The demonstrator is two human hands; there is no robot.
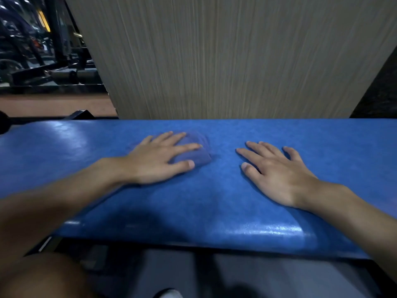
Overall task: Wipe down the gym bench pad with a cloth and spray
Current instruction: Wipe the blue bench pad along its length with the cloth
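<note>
Head view: your left hand [160,161] lies flat with fingers spread, pressing a bunched blue cloth [199,154] onto the middle of the blue bench pad [214,203] without curling round it. Your right hand [279,173] rests palm-down on the pad near the cloth but not touching it, fingers straight and splayed, holding nothing. Behind the pad stands a wood-grain panel [214,61].
</note>
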